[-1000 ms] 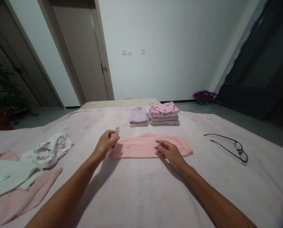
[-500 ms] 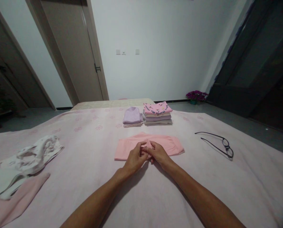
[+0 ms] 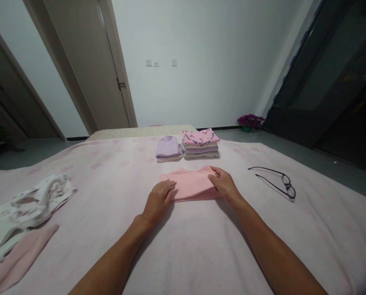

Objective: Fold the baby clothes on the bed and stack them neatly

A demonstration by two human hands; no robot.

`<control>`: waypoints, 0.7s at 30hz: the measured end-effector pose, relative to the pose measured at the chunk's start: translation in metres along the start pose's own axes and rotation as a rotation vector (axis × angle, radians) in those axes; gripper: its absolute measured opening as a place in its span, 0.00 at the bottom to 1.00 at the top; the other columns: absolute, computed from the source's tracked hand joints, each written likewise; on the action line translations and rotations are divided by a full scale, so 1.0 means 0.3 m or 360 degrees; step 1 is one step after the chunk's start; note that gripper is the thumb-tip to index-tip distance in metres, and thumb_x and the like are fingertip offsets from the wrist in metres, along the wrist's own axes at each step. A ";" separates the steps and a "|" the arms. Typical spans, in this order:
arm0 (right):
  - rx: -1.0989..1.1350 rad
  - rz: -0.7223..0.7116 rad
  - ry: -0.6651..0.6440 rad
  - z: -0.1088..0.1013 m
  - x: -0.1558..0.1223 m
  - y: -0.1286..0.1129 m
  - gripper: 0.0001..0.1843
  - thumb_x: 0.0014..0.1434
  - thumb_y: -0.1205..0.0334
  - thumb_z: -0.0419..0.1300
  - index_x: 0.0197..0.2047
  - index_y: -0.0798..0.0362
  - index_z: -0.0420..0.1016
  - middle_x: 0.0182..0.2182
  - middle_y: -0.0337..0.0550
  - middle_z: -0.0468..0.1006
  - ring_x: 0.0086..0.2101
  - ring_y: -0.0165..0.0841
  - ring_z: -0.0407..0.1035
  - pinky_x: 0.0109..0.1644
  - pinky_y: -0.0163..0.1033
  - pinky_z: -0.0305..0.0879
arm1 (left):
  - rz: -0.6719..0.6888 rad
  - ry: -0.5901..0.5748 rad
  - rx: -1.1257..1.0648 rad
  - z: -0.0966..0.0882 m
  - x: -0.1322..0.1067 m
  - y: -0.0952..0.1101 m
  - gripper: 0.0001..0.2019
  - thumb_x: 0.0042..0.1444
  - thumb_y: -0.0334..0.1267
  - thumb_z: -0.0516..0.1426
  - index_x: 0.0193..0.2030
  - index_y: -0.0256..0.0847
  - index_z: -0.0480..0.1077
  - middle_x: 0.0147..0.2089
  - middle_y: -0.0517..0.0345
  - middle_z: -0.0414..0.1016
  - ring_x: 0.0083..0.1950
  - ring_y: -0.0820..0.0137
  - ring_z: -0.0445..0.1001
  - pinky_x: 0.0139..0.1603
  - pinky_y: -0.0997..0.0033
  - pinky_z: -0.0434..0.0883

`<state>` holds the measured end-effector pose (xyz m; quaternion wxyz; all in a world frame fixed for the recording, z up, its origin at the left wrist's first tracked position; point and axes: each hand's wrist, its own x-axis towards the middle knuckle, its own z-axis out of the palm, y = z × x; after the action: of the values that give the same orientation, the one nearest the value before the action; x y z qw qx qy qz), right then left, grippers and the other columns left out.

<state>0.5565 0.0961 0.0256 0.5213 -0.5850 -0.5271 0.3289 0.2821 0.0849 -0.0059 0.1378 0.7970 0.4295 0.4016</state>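
Note:
A plain pink garment [image 3: 190, 184] lies folded into a flat strip on the bed in front of me, its right part doubled over toward the left. My right hand [image 3: 224, 184] pinches the folded right end, thumb on top, and lifts it slightly off the sheet. At the left front edge, my left hand [image 3: 160, 198] has its fingers together on the cloth, thumb near the lower corner; its fingertips are partly hidden. Beyond the garment stand a folded purple ribbed garment [image 3: 168, 147] and a stack of folded clothes [image 3: 201, 147] topped by a pink printed piece.
Black-framed glasses [image 3: 283, 184] lie to the right on the pale pink sheet [image 3: 186, 254]. Loose clothes are heaped at the left: a white patterned piece [image 3: 44, 198] and a pink piece [image 3: 23, 254]. Past the bed are a door [image 3: 84, 61] and purple flowers [image 3: 250, 121].
My hands were together at the garment's middle and have moved apart to its two ends. The garment's right end is now folded over leftward, making it shorter. The view shifted slightly.

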 end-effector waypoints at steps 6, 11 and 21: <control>-0.0420 -0.0040 0.0183 -0.081 0.029 0.066 0.33 0.52 0.58 0.57 0.61 0.60 0.70 0.44 0.52 0.80 0.39 0.37 0.73 0.43 0.39 0.68 | 0.0074 -0.0355 0.0389 0.046 -0.013 -0.005 0.20 0.69 0.40 0.47 0.64 0.42 0.68 0.67 0.48 0.67 0.71 0.58 0.59 0.72 0.48 0.53; -0.0718 -0.0044 0.0175 -0.113 0.022 0.083 0.33 0.53 0.59 0.56 0.62 0.60 0.69 0.33 0.44 0.78 0.32 0.35 0.71 0.41 0.39 0.66 | 0.0037 -0.0450 0.0532 0.047 -0.027 -0.007 0.22 0.69 0.42 0.47 0.65 0.41 0.66 0.69 0.45 0.64 0.72 0.54 0.57 0.71 0.44 0.53; -0.1146 -0.0060 0.0104 -0.124 -0.015 0.077 0.31 0.57 0.66 0.54 0.65 0.57 0.67 0.47 0.51 0.80 0.44 0.38 0.74 0.50 0.39 0.66 | 0.0067 -0.0495 0.0555 0.053 -0.051 -0.021 0.22 0.69 0.46 0.48 0.66 0.49 0.66 0.71 0.47 0.60 0.73 0.53 0.53 0.71 0.43 0.49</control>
<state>0.5966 0.0844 0.0116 0.3044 -0.7316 -0.6028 0.0937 0.2858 0.0784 -0.0275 0.0542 0.8699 0.4491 0.1965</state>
